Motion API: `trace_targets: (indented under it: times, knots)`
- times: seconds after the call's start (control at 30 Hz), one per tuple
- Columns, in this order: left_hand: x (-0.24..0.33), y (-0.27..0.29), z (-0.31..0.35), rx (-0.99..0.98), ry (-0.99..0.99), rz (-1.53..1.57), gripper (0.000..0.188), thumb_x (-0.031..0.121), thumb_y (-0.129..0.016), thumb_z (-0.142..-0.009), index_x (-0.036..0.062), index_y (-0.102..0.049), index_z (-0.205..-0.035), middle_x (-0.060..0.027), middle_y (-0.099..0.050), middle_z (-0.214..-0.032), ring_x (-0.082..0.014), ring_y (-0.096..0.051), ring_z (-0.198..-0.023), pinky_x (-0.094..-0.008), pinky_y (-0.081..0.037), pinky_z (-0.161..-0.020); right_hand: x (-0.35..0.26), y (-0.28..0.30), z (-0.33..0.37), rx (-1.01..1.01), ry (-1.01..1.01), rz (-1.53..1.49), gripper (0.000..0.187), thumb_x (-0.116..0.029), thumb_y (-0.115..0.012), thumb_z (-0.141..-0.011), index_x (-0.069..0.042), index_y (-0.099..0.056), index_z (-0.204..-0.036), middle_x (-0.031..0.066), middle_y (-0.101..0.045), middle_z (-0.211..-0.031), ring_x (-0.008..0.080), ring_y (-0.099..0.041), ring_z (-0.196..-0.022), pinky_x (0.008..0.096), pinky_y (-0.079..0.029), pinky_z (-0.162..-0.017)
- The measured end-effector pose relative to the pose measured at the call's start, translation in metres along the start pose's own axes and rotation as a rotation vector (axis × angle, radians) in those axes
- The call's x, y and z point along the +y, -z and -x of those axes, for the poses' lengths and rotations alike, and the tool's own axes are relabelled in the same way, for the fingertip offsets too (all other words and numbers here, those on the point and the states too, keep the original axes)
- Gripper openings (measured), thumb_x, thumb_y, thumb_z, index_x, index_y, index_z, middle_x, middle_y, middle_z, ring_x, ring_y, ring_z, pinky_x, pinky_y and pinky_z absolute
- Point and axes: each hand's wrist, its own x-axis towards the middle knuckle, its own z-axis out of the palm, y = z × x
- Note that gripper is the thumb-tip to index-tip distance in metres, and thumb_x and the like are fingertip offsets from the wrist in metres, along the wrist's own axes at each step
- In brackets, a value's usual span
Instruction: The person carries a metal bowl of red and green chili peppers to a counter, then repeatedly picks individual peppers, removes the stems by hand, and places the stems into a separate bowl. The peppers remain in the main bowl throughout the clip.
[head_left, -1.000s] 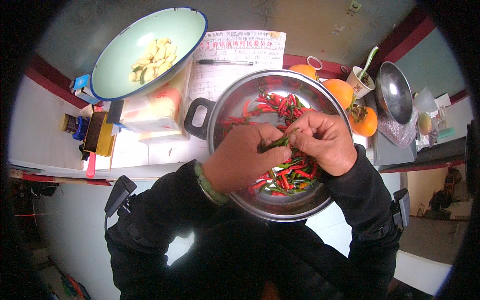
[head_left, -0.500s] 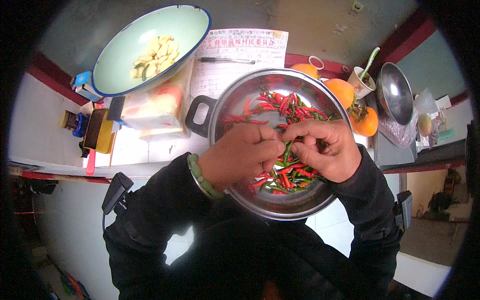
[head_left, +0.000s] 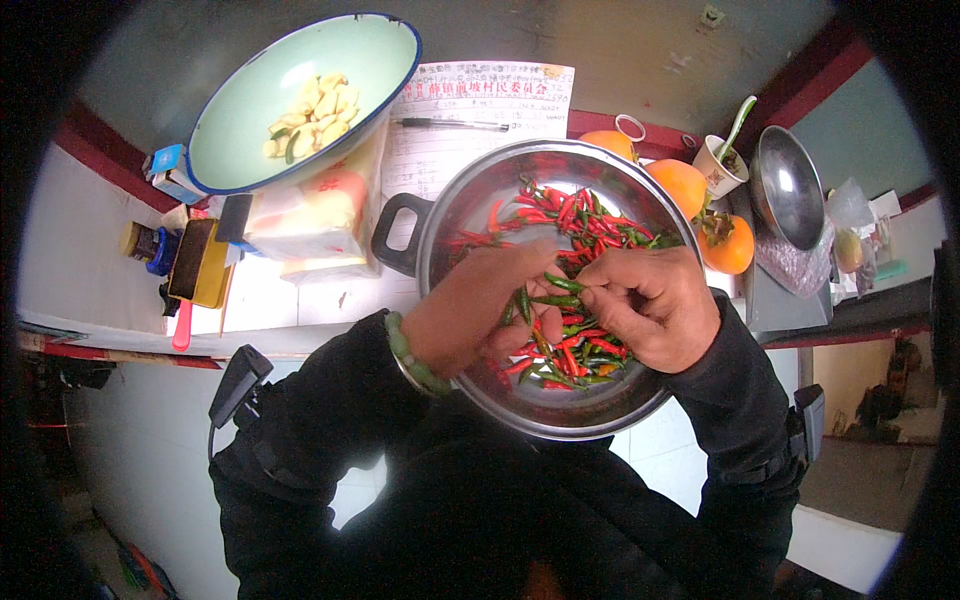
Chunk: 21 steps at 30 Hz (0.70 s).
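Pot of chillies: both hands, now lower over it, fingers pinching one green chilli.

White tiled counter with a dark red edge, bearing a steel two-handled pot at centre. Left of pot: pale green enamel bowl, yellow box. Behind pot: printed paper sheet. Right of pot: three orange fruits, steel bowl.
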Motion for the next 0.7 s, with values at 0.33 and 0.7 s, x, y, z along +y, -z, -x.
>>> trace_targets:
  times: [0.33, 0.7]
  knots:
    - [0.010, -0.004, -0.001, 0.090, -0.062, -0.195, 0.025, 0.019, -0.051, -0.090, -0.0024, -0.057, -0.079, -0.0049, -0.059, -0.067, -0.0098, -0.057, -0.055, -0.0245, -0.045, -0.048, -0.001, -0.008, 0.003, 0.095, -0.080, -0.131, 0.005, -0.004, -0.060, -0.083, 0.000, -0.062, -0.086, 0.0007, -0.047, -0.055, 0.0067, -0.043, -0.051, 0.0222, -0.038, -0.051]
    - [0.012, -0.011, 0.000, 0.124, -0.020, -0.061, 0.023, 0.019, -0.052, -0.091, -0.0023, -0.056, -0.082, -0.0042, -0.059, -0.073, -0.0066, -0.056, -0.062, -0.0215, -0.047, -0.053, 0.001, -0.012, 0.003, 0.161, -0.069, -0.149, 0.002, 0.000, -0.057, -0.081, -0.001, -0.059, -0.081, -0.0024, -0.047, -0.056, 0.0042, -0.041, -0.051, 0.0204, -0.036, -0.049]
